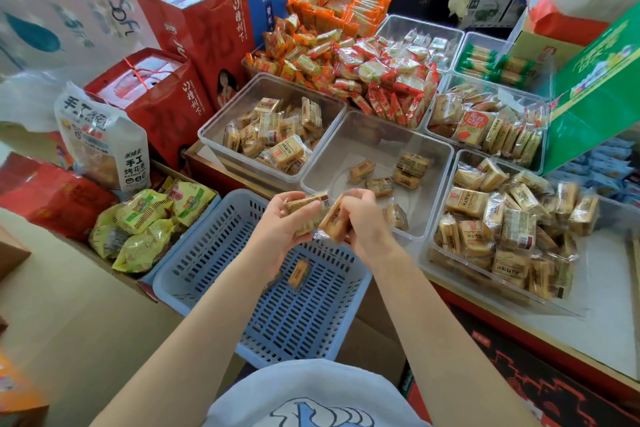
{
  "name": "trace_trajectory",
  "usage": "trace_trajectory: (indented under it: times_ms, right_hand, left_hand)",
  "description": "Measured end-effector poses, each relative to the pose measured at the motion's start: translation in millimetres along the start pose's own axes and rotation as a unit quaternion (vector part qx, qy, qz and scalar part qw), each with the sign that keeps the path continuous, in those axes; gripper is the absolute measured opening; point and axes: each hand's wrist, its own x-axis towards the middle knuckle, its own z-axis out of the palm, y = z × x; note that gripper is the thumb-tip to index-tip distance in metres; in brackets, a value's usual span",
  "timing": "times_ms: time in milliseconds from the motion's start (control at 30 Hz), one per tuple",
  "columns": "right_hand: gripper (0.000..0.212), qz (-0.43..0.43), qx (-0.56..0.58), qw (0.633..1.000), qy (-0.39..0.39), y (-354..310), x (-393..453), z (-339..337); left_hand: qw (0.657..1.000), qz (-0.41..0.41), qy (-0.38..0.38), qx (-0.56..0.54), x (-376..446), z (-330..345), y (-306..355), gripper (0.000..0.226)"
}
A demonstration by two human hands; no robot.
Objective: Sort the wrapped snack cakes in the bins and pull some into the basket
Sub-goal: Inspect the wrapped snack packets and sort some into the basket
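Head view: snack cakes tan, rectangular, in clear wrappers with brown labels. Left hand (282, 222) curled round cakes (304, 206), held above blue slotted basket (194, 274). Right hand (360, 218) pinches another cake (334, 220), touching left hand's bundle. One cake (298, 273) lies on basket floor. Middle clear bin (349, 135) holds about six loose cakes. Bin at left (221, 121) and bin at right (446, 246) piled with many.
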Motion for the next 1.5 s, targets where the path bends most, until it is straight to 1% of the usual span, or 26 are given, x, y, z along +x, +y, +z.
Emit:
trace_trajectory:
  times_ms: [100,200,267,333,400,433,500,533,567,600,667,700,767,867,900,967,1000,1033,1100,1167,1233,1267,1300,1367,1433,1500]
  right_hand:
    - [0.037,0.012,-0.035,0.999,-0.018,0,18,1]
    - [0.043,-0.019,-0.075,0.997,-0.012,3,34,2]
    - [0.049,-0.038,-0.075,0.996,0.004,3,47,5]
    - [0.058,-0.048,-0.079,0.996,0.014,0,64,11]
    - [0.062,-0.059,-0.087,0.994,0.016,-8,83,20]
    - [0.069,-0.057,-0.087,0.995,0.011,-13,92,26]
    - [0.093,-0.031,-0.057,0.998,-0.015,-23,110,38]
    - [0.1,-0.013,-0.046,0.998,-0.03,-26,121,43]
    - [0.098,-0.001,-0.046,0.998,-0.04,-30,132,48]
    - [0.087,0.007,-0.051,0.998,-0.045,-33,142,53]
    - [0.053,0.007,-0.071,0.996,-0.057,-42,164,62]
    - [0.041,0.007,-0.079,0.995,-0.059,-46,176,66]
    - [0.032,0.0,-0.112,0.992,-0.054,-49,199,75]
    - [0.033,-0.042,-0.181,0.981,-0.059,-49,232,88]
    - [0.035,-0.062,-0.207,0.974,-0.061,-49,242,92]
    - [0.044,-0.108,-0.297,0.947,-0.051,-47,264,100]
    - [0.051,-0.128,-0.353,0.926,-0.041,-45,274,103]
    - [0.058,-0.14,-0.397,0.907,-0.03,-41,283,105]
    - [0.067,-0.162,-0.413,0.896,-0.016,-34,294,107]
    - [0.063,-0.211,-0.406,0.889,-0.01,-27,298,105]
    - [0.054,-0.262,-0.421,0.868,-0.015,-21,297,102]
    - [0.05,-0.267,-0.416,0.869,-0.024,-18,295,101]
    - [0.048,-0.254,-0.403,0.879,-0.034,-15,292,100]
    - [0.051,-0.222,-0.401,0.888,-0.041,-9,290,96]
    - [0.06,-0.224,-0.446,0.866,-0.02,-9,293,88]
    - [0.062,-0.211,-0.468,0.858,-0.005,-12,298,82]
  left_hand:
    - [0.999,0.016,-0.004,0.034,13,-8,2,0.071]
    - [0.999,0.02,-0.001,0.044,30,-19,5,0.08]
    - [0.998,0.02,0.009,0.056,45,-23,10,0.08]
    - [0.996,0.025,0.029,0.075,60,-26,16,0.075]
    - [0.998,0.026,0.044,0.047,76,-29,24,0.069]
    - [0.998,0.021,0.05,0.012,84,-31,28,0.066]
    - [0.996,0.011,0.058,-0.07,100,-37,38,0.062]
    - [0.993,0.011,0.061,-0.1,109,-41,42,0.066]
    - [0.992,0.014,0.063,-0.113,119,-45,46,0.069]
    - [0.991,0.018,0.068,-0.11,128,-48,51,0.068]
    - [0.995,0.031,0.089,-0.046,145,-55,58,0.057]
    - [0.994,0.041,0.1,0.009,154,-60,60,0.05]
    - [0.982,0.055,0.116,0.135,173,-71,63,0.042]
    - [0.953,0.079,0.126,0.263,201,-87,65,0.041]
    - [0.937,0.097,0.141,0.303,211,-93,65,0.043]
    - [0.886,0.141,0.18,0.404,230,-105,61,0.052]
    - [0.858,0.15,0.187,0.454,237,-110,58,0.062]
    - [0.842,0.147,0.183,0.486,244,-114,54,0.075]
    - [0.836,0.145,0.164,0.503,252,-119,48,0.09]
    - [0.824,0.181,0.157,0.514,257,-122,41,0.085]
    - [0.802,0.234,0.141,0.532,259,-122,36,0.073]
    - [0.794,0.248,0.12,0.542,259,-120,33,0.068]
    - [0.79,0.25,0.097,0.551,260,-117,30,0.066]
    - [0.796,0.242,0.067,0.55,263,-112,25,0.064]
    - [0.8,0.228,0.064,0.551,267,-112,22,0.065]
    - [0.782,0.197,0.064,0.588,271,-115,21,0.067]
